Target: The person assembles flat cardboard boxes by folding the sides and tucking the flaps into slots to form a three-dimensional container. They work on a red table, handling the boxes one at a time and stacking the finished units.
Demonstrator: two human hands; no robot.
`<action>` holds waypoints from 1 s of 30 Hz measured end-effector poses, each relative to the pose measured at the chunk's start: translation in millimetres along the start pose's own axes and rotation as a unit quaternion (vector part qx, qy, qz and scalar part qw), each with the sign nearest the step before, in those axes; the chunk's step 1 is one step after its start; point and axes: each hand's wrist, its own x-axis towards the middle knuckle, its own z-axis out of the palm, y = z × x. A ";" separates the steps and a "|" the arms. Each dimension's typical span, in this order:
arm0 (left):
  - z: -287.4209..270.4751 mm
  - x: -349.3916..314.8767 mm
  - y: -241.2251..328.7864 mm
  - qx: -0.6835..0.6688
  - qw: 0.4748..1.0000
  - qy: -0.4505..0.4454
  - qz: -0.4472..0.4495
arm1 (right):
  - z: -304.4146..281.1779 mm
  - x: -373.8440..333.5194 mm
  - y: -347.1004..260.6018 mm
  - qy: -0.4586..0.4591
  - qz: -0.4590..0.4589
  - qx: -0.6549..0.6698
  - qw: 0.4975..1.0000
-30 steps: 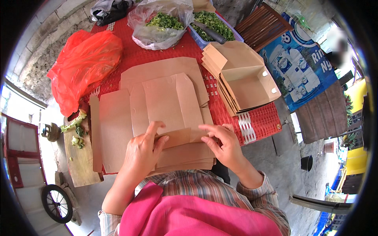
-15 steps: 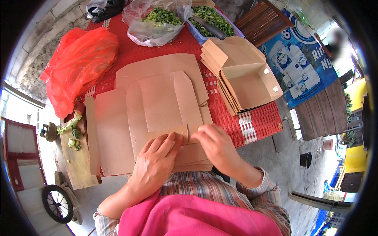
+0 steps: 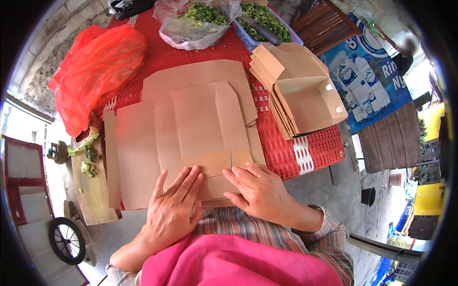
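Observation:
A flat brown cardboard box blank point(image 3: 200, 114) lies before me on further flat blanks point(image 3: 200, 71). Along its near edge a narrow flap point(image 3: 210, 162) is folded over. My left hand point(image 3: 174, 202) rests on the near part of the cardboard, its fingers stretched out and fingertips at the flap's left part. My right hand point(image 3: 260, 190) lies on the near right edge, fingers extended and thumb apart, tips close to the right end of the fold. Neither hand grips anything. What lies under the palms is hidden.
Folded boxes stand nested at the right, the top box point(image 3: 310, 102) with its lid up. A red plastic bag point(image 3: 98, 71) is at the left. Behind are a clear bag of chopped greens point(image 3: 202, 19) and a blue tub point(image 3: 248, 40) of greens with a knife point(image 3: 262, 31).
My left hand has slid left and its fingers have spread. My right hand has come down from its pinched pose and opened onto the cardboard. More of the folded flap shows.

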 end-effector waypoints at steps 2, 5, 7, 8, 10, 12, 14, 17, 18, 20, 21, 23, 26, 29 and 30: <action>-5.6 -3.8 -3.5 -0.005 1.000 -0.010 0.003 | 2.2 0.2 1.1 0.003 -0.006 -0.013 1.000; -11.4 -12.0 -23.5 -0.008 1.000 -0.017 0.016 | 8.1 -2.7 4.0 0.031 -0.016 -0.028 0.999; -15.8 -21.2 -35.4 -0.010 1.000 0.002 -0.017 | 8.5 -4.4 4.8 0.047 -0.013 -0.038 0.998; -20.0 -27.3 -37.1 -0.010 0.998 0.024 -0.057 | 7.1 -4.9 6.6 0.051 -0.007 -0.045 0.998; -24.8 -43.0 -44.1 -0.010 0.994 0.032 -0.106 | 5.6 -6.8 6.7 0.054 0.004 -0.057 0.997; -25.1 -54.1 -54.3 -0.026 0.996 0.009 -0.081 | 0.1 -7.1 4.2 0.058 0.016 -0.071 0.996; -21.6 -62.0 -59.4 -0.030 0.998 0.014 -0.056 | -1.1 -3.2 0.5 0.093 0.012 -0.066 0.993; -22.1 -65.6 -63.3 -0.057 0.998 0.030 -0.024 | -1.2 2.8 -19.2 0.152 -0.045 -0.009 0.987; -22.7 -64.8 -63.7 -0.066 0.997 0.036 -0.014 | 1.8 3.5 -27.0 0.135 -0.081 0.001 0.988; -24.9 -61.9 -61.1 -0.082 0.996 0.045 0.004 | 5.9 16.1 -43.4 0.101 -0.140 0.003 0.985; -23.5 -61.5 -60.3 -0.091 0.994 0.059 0.012 | 7.9 20.8 -49.5 0.084 -0.170 0.005 0.982; -19.0 -60.1 -57.7 -0.108 0.990 0.086 0.024 | 12.7 26.2 -48.1 0.003 -0.194 -0.028 0.981; -28.8 -49.4 -47.5 -0.131 0.987 0.096 0.011 | 13.5 34.9 -35.7 -0.083 -0.223 -0.096 0.967; -28.8 -45.2 -53.6 -0.170 0.981 0.091 0.004 | 9.1 47.8 -31.6 -0.096 -0.194 0.033 0.976; -29.2 -43.0 -56.4 -0.184 0.979 0.091 0.004 | 8.8 52.5 -30.7 -0.103 -0.180 0.040 0.977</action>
